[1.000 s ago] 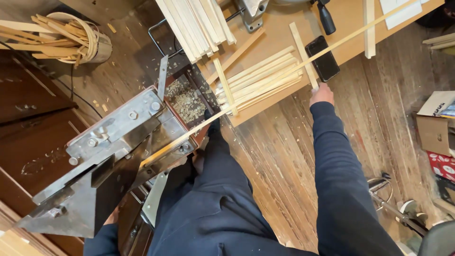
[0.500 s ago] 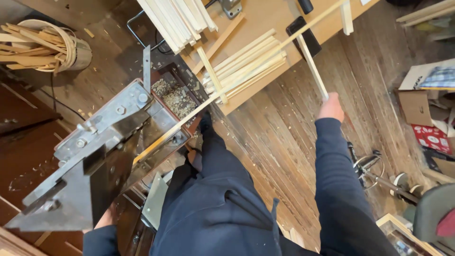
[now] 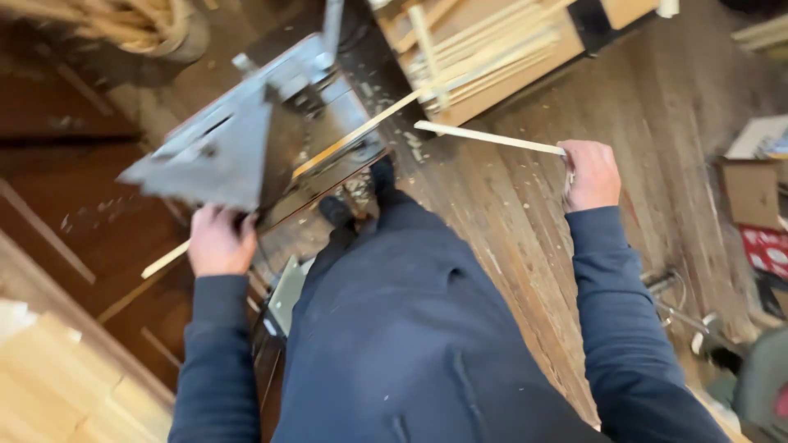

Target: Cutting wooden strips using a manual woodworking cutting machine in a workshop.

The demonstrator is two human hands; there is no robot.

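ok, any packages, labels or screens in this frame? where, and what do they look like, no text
Cardboard box: on the floor at the right edge, beyond the right hand; brown, open-topped, boxy.
Red package: just below that box at the right edge; flat, red with light print, partly cut off.
Pale sheet or flap: above the box; whitish, angled.
No screens or signs visible.

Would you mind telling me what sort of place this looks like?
Most likely a small woodworking shop: a metal cutting machine strewn with shavings, a stack of thin wooden strips on a bench, and the right hand holding another strip.
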